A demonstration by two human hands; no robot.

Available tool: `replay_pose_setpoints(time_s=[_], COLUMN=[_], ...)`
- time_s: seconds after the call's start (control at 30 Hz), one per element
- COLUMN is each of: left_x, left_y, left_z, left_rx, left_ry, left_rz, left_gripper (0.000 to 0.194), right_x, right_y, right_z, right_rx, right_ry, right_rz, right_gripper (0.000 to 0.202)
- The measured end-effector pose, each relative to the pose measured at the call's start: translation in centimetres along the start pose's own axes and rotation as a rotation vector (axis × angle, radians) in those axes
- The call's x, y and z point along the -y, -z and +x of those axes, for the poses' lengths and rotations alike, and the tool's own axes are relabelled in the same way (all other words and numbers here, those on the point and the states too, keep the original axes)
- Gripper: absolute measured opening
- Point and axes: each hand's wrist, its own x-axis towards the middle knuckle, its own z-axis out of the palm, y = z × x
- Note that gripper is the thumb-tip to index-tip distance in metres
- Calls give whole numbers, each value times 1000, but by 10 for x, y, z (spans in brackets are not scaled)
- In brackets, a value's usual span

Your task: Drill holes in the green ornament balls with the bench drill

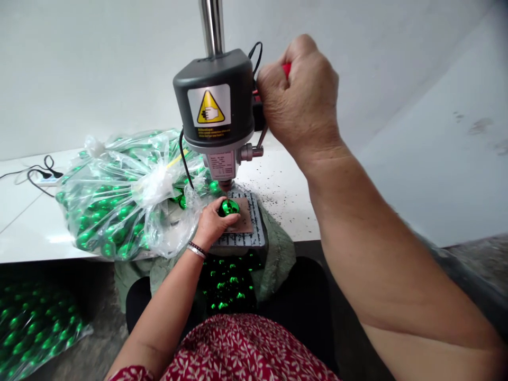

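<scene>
- White table: most of the work is carried on it, and its back edge is met by a pale wall.
- Big clear bag: gathered into a knot, stuffed with shiny green balls, parked on the table left of the machine.
- Machine: dark grey head held up on a steel post, with a yellow hand-warning sticker stuck on the front.
- Second bag: more green balls packed in, seen low at the left, below the table.
- Green sack: draped around the front of the base.
- Lower balls: a dark pile of green ones seen just below the base, between the knees; what they're held in can't be made out.
- Base: grey, slotted, set right under the head.
- Right hand: raised beside the head, fingers curled tight around the red handle.
- Left hand: beaded and silver bracelets worn at the wrist, ball pinched between thumb and fingers.
- Board: brown, laid flat on the base.
- Ball: shiny green, held over the board, just below the machine's tip.
- Dark chips: scattered over the table, right of the base.
</scene>
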Motion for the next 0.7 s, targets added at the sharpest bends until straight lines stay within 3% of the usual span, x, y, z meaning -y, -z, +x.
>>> replay_pose_setpoints(time_s=[0.2, 0.4, 0.7], left_x=[-2, 2, 1], left_y=[1, -2, -2], left_z=[-3, -3, -4], left_rx=[-25, -22, -17], left_ry=[11, -1, -16], left_rz=[-36, 7, 33], left_gripper=[49, 49, 48], right_x=[0, -11, -24], right_y=[4, 5, 6], right_z=[-15, -49, -81], right_rx=[-52, -198, -284], right_ry=[23, 199, 242], right_rz=[38, 108, -26], right_gripper=[19, 18, 14])
